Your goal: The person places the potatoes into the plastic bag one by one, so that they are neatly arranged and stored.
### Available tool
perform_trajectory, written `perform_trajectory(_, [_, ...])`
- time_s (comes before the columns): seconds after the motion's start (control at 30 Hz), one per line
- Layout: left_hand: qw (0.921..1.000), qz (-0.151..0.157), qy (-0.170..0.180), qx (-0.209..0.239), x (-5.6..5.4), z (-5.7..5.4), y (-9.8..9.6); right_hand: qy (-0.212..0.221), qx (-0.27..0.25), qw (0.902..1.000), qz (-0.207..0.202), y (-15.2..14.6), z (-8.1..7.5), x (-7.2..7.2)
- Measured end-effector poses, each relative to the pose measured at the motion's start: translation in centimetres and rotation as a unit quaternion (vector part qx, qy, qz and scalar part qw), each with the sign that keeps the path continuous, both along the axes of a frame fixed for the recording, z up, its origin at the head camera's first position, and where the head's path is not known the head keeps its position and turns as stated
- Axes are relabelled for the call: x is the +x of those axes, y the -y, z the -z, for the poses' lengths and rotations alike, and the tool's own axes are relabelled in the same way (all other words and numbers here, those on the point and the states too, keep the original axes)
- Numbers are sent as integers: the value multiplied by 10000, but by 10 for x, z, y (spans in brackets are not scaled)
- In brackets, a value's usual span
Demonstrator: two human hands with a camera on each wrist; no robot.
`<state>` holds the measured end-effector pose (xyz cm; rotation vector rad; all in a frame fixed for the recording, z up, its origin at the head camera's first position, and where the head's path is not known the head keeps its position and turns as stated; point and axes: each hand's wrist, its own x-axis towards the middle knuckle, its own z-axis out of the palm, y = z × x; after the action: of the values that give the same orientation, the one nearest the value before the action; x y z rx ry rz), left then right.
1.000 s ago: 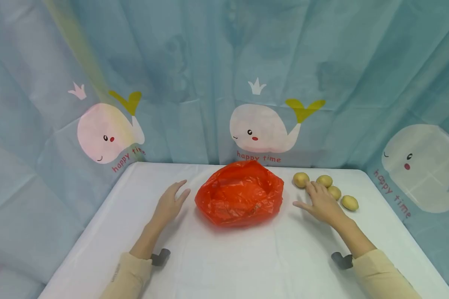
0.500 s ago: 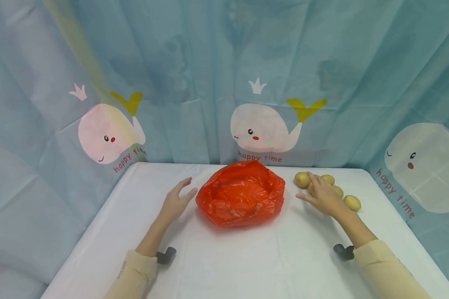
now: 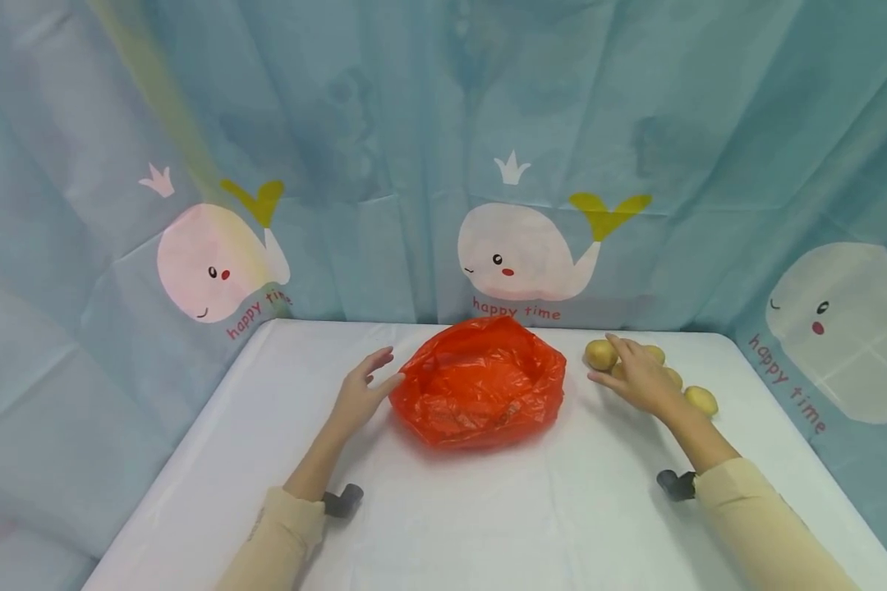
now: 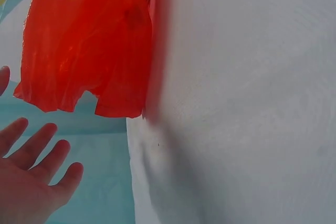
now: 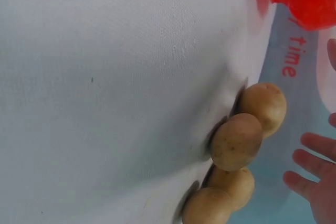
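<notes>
A red plastic bag [image 3: 480, 402] sits on the white table with its mouth spread wide. My left hand [image 3: 356, 398] is at the bag's left side, thumb tip right at its edge; in the left wrist view its fingers [image 4: 44, 156] are spread below the bag [image 4: 89, 40] and hold nothing. Over at the right, my right hand [image 3: 643, 382] hovers above several potatoes, partly hiding them. The leftmost potato [image 3: 600, 355] is beside its fingertips, another potato [image 3: 700, 401] by its wrist. The right wrist view shows the fingers spread and empty, apart from a clustered potato [image 5: 236, 142].
The white table [image 3: 458, 525] reaches back to a blue curtain [image 3: 384, 164] printed with whales. Curtain also hangs along the left and right sides. A black wrist camera [image 3: 343, 501] sits on the left forearm, and another black camera [image 3: 676, 484] on the right.
My left hand has moved right, up to the bag's edge. My right hand has shifted slightly forward over the potatoes, its thumb closer to its fingers. The bag stays in place.
</notes>
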<state>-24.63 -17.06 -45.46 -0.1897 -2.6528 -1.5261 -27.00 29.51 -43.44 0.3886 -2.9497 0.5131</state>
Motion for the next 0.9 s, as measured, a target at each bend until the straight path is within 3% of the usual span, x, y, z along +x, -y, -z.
perform_trajectory(0.4, [9998,-61,-62,198,-2,4,-5,-7,-54,9998,-175,-3,1,-18])
perform_trajectory(0.7, [9995,-171,235,101,-6,10,-9,757,74,9970,112,-5,1,-33])
perform_trajectory(0.9, [9995,-205,197,143,-7,10,-10,1047,113,9942,206,-2,-4,-46])
